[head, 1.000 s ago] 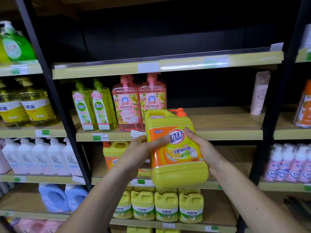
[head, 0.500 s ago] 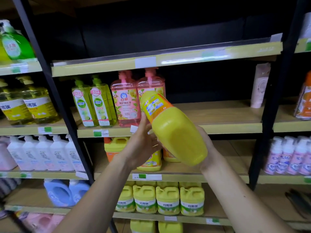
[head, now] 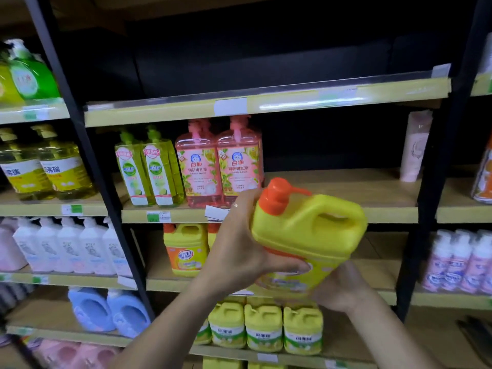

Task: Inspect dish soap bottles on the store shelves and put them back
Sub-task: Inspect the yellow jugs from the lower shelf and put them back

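A yellow dish soap jug (head: 308, 230) with an orange pump cap and a moulded handle is held in front of the shelves, tilted so its top faces me. My left hand (head: 239, 249) grips its left side, thumb across the orange label. My right hand (head: 343, 286) holds it from below at the base. A matching yellow jug (head: 185, 249) stands on the shelf (head: 165, 283) behind my left hand.
Green bottles (head: 149, 169) and pink pump bottles (head: 218, 166) stand on the shelf above. Small yellow jugs (head: 263, 326) fill the lower shelf. White bottles (head: 66, 246) and blue jugs (head: 109, 310) sit in the left bay. A black upright (head: 87, 155) divides the bays.
The jug went from upright with its label facing me, to tipped with its base toward me, to now tilted with its cap and handle toward me. Both hands kept hold.
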Tool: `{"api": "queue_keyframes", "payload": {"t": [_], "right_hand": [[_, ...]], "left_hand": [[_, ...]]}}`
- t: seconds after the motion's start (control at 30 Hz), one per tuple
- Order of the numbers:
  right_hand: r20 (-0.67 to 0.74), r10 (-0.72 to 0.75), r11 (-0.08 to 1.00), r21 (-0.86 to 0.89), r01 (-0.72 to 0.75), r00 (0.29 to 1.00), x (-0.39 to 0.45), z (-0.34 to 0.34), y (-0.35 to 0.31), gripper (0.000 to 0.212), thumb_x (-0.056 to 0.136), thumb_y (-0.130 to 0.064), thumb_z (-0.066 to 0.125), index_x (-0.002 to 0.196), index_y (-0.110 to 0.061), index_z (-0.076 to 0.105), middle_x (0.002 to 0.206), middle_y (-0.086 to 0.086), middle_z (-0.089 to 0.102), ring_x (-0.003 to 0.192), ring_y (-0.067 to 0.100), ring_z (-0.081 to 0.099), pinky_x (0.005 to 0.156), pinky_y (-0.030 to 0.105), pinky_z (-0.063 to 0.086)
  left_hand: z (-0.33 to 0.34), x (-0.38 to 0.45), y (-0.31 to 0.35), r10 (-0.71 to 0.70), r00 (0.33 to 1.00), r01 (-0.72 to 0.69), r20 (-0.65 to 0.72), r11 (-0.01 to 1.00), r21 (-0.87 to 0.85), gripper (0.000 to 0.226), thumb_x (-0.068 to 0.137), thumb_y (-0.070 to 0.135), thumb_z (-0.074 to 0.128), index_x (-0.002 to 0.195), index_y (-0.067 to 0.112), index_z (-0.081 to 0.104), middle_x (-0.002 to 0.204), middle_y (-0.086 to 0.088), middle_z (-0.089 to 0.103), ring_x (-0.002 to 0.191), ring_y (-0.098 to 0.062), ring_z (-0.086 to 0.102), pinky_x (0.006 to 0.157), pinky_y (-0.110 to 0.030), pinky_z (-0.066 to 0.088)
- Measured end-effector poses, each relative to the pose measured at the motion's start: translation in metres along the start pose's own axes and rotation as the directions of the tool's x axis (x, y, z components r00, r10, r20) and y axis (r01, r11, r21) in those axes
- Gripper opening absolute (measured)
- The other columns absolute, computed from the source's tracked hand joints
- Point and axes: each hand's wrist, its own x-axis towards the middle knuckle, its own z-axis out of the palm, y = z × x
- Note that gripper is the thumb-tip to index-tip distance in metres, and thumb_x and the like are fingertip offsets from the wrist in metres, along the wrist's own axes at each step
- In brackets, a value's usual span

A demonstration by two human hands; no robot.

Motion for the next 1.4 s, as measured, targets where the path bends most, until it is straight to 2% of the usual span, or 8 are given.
{"api": "queue_keyframes", "payload": {"t": [0.03,0.1,0.17,0.3,0.53,1.1,1.27,1.4], "right_hand": [[0.065,0.016,0.999,-0.033,-0.014,0.998,0.001,0.004,-0.004,0.07,0.096,-0.052,0.068,0.149,-0.007,0.06,0.157,0.03,0.051,0.145,0.056,0.045,0.115,0.071,0.04],[-0.002,0.05,0.995,-0.085,-0.05,0.999,0.004,0.012,-0.01,0.077,0.08,-0.054,0.082,0.139,-0.007,0.069,0.149,0.033,0.057,0.133,0.06,0.057,0.103,0.07,0.052],[-0.095,-0.005,0.997,-0.083,-0.003,0.995,0.012,0.014,-0.011,0.062,0.085,-0.051,0.071,0.128,-0.006,0.077,0.14,0.031,0.065,0.121,0.056,0.067,0.092,0.066,0.059],[-0.217,-0.037,0.997,-0.078,0.021,0.975,0.021,0.015,-0.014,0.054,0.1,-0.048,0.056,0.121,-0.005,0.08,0.136,0.031,0.068,0.117,0.051,0.071,0.089,0.065,0.06],[-0.336,-0.059,0.996,-0.082,0.033,0.94,0.024,0.008,-0.016,0.045,0.101,-0.042,0.058,0.101,-0.006,0.086,0.118,0.03,0.076,0.093,0.047,0.078,0.068,0.057,0.066],[-0.372,-0.22,0.973,-0.148,0.176,0.902,-0.006,0.011,-0.039,0.035,0.094,-0.038,0.066,0.108,-0.012,0.085,0.12,0.026,0.077,0.096,0.048,0.078,0.068,0.054,0.065],[-0.536,-0.07,0.968,-0.239,-0.072,0.841,0.009,-0.008,-0.038,0.06,0.108,-0.05,0.043,0.109,-0.004,0.082,0.117,0.029,0.077,0.101,0.052,0.076,0.078,0.068,0.063],[-0.528,0.136,0.869,-0.343,-0.357,0.838,0.015,-0.035,-0.021,0.078,0.101,-0.074,0.037,0.106,-0.013,0.086,0.117,0.024,0.078,0.099,0.046,0.079,0.074,0.053,0.068]], "left_hand": [[0.006,-0.005,-0.005,0.023,0.999,-0.022,-0.032,0.999,0.035,0.109,0.049,0.046,0.11,0.139,0.027,0.052,0.128,0.005,0.066,0.121,-0.015,0.066,0.098,-0.039,0.056],[0.013,-0.011,-0.006,0.012,0.997,-0.007,-0.075,0.997,0.074,0.109,0.052,0.044,0.109,0.141,0.022,0.05,0.129,0.0,0.062,0.121,-0.015,0.064,0.097,-0.043,0.056],[0.019,-0.013,-0.015,-0.002,0.994,0.009,-0.107,0.998,0.062,0.105,0.054,0.045,0.107,0.139,0.029,0.049,0.127,0.0,0.059,0.12,-0.013,0.063,0.097,-0.041,0.056],[0.016,-0.016,-0.019,0.001,0.995,0.002,-0.104,1.0,0.02,0.1,0.056,0.062,0.1,0.137,0.051,0.043,0.129,0.008,0.059,0.122,-0.014,0.063,0.096,-0.029,0.055],[0.001,-0.019,-0.029,-0.025,0.997,0.022,0.074,0.999,0.049,0.091,0.061,0.076,0.09,0.133,0.043,0.046,0.124,0.024,0.058,0.116,-0.007,0.061,0.086,-0.02,0.05],[0.024,-0.005,-0.03,0.108,0.991,-0.106,0.084,0.994,-0.022,0.086,0.065,0.071,0.091,0.134,0.044,0.049,0.126,0.024,0.058,0.116,-0.007,0.063,0.092,-0.016,0.049],[0.018,0.002,-0.04,-0.125,0.989,0.121,0.082,0.991,0.052,0.086,0.056,0.076,0.094,0.128,0.047,0.058,0.117,0.029,0.071,0.108,0.004,0.069,0.086,-0.016,0.055],[0.02,0.005,-0.066,-0.423,0.902,0.428,0.082,0.902,-0.058,0.089,0.047,0.066,0.102,0.123,0.033,0.068,0.111,0.013,0.082,0.103,-0.011,0.079,0.089,-0.045,0.065]]}}
